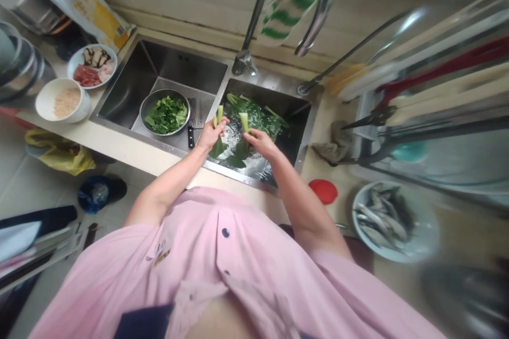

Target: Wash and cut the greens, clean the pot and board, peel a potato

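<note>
Over the right sink basin (296,135), which holds water, both my hands grip leafy greens by their pale stalks. My left hand (211,135) is closed round a stalk near the divider, its cut end pointing up. My right hand (260,143) pinches a thicker pale green stalk (244,121), its leaves hanging down into the water. More leafy greens (254,111) float at the back of the basin. In the left basin, a metal bowl (145,126) holds cut green leaves (167,114); a black-handled knife (191,136) lies beside it.
A plate of meat and sliced mushrooms (112,75) and a white bowl of pinkish food (81,106) stand on the left counter. At right are a red lid (324,191) and a bowl of fish (427,235). A faucet (243,62) rises behind the sinks.
</note>
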Tool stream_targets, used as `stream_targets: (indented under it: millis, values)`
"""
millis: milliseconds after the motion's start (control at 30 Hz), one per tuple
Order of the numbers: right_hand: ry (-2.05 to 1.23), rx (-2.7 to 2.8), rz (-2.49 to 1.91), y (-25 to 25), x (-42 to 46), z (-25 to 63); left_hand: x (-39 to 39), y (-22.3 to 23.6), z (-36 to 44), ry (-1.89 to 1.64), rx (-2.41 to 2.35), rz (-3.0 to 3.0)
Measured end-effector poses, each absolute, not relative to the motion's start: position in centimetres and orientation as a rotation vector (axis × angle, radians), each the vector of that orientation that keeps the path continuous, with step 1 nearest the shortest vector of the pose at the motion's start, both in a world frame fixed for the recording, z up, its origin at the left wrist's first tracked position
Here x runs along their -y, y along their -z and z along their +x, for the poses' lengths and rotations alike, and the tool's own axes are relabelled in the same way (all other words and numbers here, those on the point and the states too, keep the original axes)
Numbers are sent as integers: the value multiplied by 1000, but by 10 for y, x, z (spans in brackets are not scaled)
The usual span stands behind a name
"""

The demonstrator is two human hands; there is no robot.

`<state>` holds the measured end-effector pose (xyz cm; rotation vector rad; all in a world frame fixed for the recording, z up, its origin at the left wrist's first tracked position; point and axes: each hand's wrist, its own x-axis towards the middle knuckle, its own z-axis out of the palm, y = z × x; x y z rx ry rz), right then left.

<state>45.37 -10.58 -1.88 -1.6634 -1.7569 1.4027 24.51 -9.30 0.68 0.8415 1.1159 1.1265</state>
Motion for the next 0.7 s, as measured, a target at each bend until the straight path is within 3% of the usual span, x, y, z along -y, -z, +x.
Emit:
stream_targets:
  millis: [200, 367, 533, 700]
  values:
    - [-1745, 1392, -1324, -12, 115, 437, 94, 1, 270, -1047, -1124, 900]
    - [-1576, 1260, -1465, -23, 107, 433, 77, 1, 261, -1196, -1196, 1019]
    - [-1261, 1571, -1450, -30, 79, 420, 66, -6, 262, -1075, -1005, 1242]
    - [-1478, 1283, -1555, -1, 69, 404, 59, -7, 249, -1104, -1147, 1144]
